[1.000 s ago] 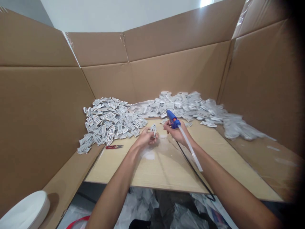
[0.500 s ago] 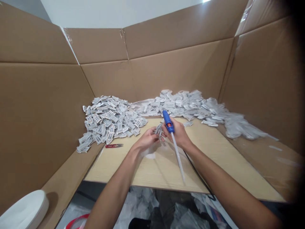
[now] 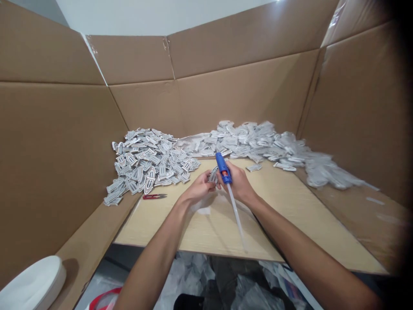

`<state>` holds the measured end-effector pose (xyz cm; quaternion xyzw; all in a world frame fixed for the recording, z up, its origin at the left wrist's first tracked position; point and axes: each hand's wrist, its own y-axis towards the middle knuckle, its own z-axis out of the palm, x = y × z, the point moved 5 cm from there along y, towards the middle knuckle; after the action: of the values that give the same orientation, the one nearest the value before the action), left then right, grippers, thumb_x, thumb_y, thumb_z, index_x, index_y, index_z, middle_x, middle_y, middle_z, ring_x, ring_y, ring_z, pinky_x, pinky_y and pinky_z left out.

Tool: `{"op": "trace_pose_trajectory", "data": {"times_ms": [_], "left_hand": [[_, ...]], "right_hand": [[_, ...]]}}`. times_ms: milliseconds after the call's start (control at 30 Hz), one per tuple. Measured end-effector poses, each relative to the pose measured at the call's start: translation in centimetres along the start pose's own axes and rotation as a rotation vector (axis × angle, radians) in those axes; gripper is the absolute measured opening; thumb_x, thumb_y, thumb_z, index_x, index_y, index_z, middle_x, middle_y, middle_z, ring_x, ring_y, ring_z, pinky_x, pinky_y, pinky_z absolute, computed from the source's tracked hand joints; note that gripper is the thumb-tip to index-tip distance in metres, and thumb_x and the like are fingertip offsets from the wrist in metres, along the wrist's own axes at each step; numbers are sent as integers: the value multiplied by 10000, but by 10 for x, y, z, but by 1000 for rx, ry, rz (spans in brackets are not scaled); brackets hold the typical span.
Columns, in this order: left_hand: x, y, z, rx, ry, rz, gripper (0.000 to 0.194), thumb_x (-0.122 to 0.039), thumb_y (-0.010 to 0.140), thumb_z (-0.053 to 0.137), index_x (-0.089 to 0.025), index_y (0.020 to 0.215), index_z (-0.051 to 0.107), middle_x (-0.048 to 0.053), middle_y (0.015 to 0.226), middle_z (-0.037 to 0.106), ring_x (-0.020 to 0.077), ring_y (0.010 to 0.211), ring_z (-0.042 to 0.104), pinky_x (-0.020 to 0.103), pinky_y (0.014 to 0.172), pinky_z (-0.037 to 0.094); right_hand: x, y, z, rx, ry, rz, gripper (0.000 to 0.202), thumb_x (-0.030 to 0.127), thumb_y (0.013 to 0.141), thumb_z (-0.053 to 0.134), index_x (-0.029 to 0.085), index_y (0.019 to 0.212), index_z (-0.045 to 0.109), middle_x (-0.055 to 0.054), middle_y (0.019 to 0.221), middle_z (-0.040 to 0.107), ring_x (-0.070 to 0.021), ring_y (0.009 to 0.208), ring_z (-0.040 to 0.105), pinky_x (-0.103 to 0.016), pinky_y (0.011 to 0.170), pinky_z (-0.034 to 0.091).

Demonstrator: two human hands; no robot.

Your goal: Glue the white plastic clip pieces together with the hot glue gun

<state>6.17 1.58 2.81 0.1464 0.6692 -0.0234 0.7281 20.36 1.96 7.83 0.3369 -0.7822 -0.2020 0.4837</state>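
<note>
In my right hand (image 3: 238, 180) is a blue glue gun (image 3: 223, 167), its nozzle end pointing away from me. A long whitish glue stick (image 3: 236, 215) sticks out of its rear toward me. My left hand (image 3: 200, 187) pinches a small grey-and-white arched piece (image 3: 213, 174) just left of the gun. The right fingers are close to that piece, and the gun partly hides it. Whether they touch it I cannot tell. To the left lies a big pile of similar arched pieces (image 3: 151, 161).
Red-handled thread snips (image 3: 155, 196) lie left of my hands on the pale board (image 3: 290, 215). Plastic-wrapped pieces (image 3: 258, 140) are heaped at the back right. One loose piece (image 3: 254, 167) lies nearby. Cardboard walls (image 3: 241, 94) surround the board; a white round object (image 3: 35, 282) stands lower left.
The glue gun and my right hand have shifted slightly left and toward me. My left hand still holds the arched piece in nearly the same spot.
</note>
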Motion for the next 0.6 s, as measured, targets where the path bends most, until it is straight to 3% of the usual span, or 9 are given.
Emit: {"op": "trace_pose_trajectory", "data": {"times_ms": [167, 300, 400, 600], "left_hand": [[3, 0, 1, -52, -61, -15, 247, -304, 825, 733, -171, 994, 611, 24, 860, 633, 98, 680, 577, 209, 619, 427], [-3, -2, -4, -239, -37, -23, 273, -409, 864, 704, -179, 915, 567, 4, 728, 601, 92, 580, 535, 202, 554, 389], [-11, -4, -9, -374, -18, -16, 275, -426, 894, 653, -196, 854, 508, -22, 631, 550, 85, 500, 471, 198, 492, 313], [-17, -6, -16, -475, -120, 38, 240, -350, 864, 649, -217, 880, 450, -39, 657, 550, 81, 527, 470, 195, 530, 354]], "right_hand": [[0, -3, 4, 17, -29, 24, 164, 225, 726, 603, 242, 808, 463, 20, 717, 633, -150, 601, 539, -253, 585, 389], [1, -1, -4, -36, -96, 29, 148, 299, 788, 659, 226, 798, 531, 2, 735, 660, -155, 623, 531, -260, 609, 379], [0, 3, -11, -64, -69, 46, 247, 435, 856, 657, 201, 790, 616, -10, 726, 665, -160, 640, 548, -260, 616, 392], [-16, 2, -2, 117, 60, 251, 533, 655, 901, 550, 188, 692, 700, -41, 601, 675, -179, 558, 632, -268, 554, 455]]}}
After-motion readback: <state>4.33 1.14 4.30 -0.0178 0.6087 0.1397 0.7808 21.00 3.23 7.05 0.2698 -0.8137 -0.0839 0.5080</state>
